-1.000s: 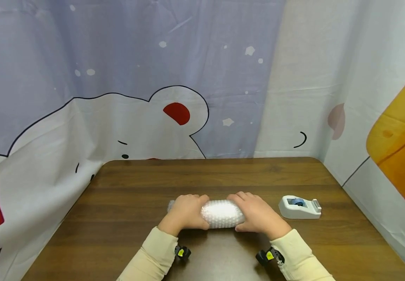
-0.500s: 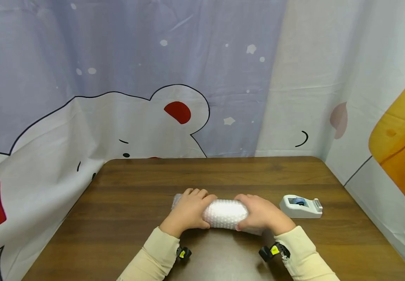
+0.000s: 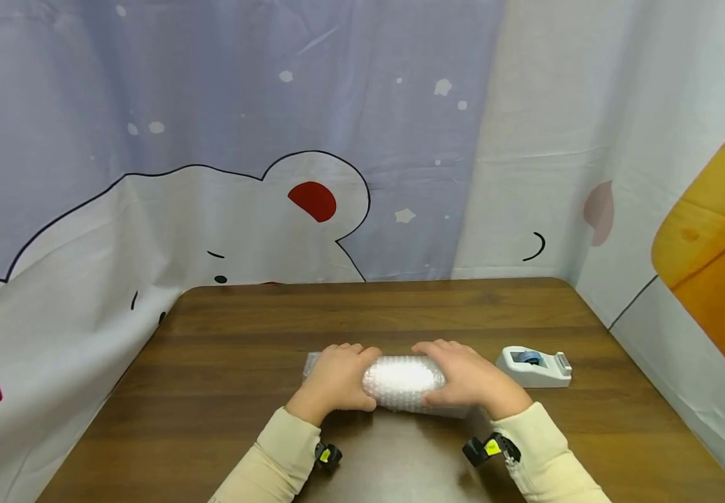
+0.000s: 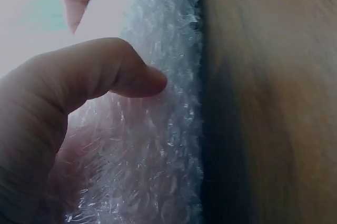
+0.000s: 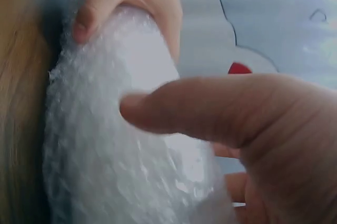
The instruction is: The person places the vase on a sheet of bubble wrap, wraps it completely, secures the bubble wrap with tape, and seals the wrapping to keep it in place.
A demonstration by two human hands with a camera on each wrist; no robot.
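Note:
A roll of clear bubble wrap [image 3: 403,383] lies crosswise on the wooden table, with glare along its top. My left hand [image 3: 339,381] grips its left part, thumb on the near side and fingers over the far side. Round the right part my right hand [image 3: 468,377] holds it the same way. Both palms hide the roll's ends, though some wrap sticks out beyond the left hand. In the left wrist view the thumb presses the bubble wrap [image 4: 152,145]. The right wrist view shows the bubble wrap [image 5: 105,145] between thumb and fingers. What may be inside is hidden.
A white tape dispenser [image 3: 535,367] with a blue tape core stands right of the right hand. The brown wooden table [image 3: 243,314] ends at a printed curtain [image 3: 413,140] behind, and more curtain hangs along both sides.
Both hands have shifted slightly right relative to the table, still on the roll. A flap of wrap now shows below the right hand, and more wrap shows behind the left.

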